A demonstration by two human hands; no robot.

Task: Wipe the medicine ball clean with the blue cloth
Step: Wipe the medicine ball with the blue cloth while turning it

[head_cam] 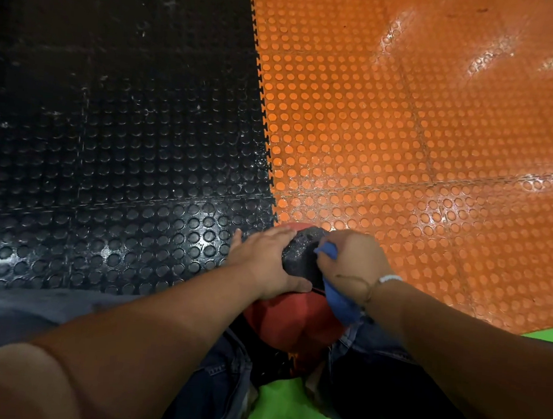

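Observation:
A red and black medicine ball (288,321) rests between my knees at the bottom centre of the head view. My left hand (263,262) lies flat on the ball's left top side, fingers spread over it and thumb pressed against its black panel. My right hand (353,262) is closed on a bunched blue cloth (340,300) and presses it against the ball's black panel on the right. Part of the cloth hangs down below my wrist. The lower part of the ball is hidden by my legs.
Studded rubber floor tiles lie ahead: black ones (109,151) on the left, orange ones (404,136) on the right, joined by a toothed seam. My jeans-clad legs (224,379) flank the ball. A bright green surface (281,409) shows beneath me.

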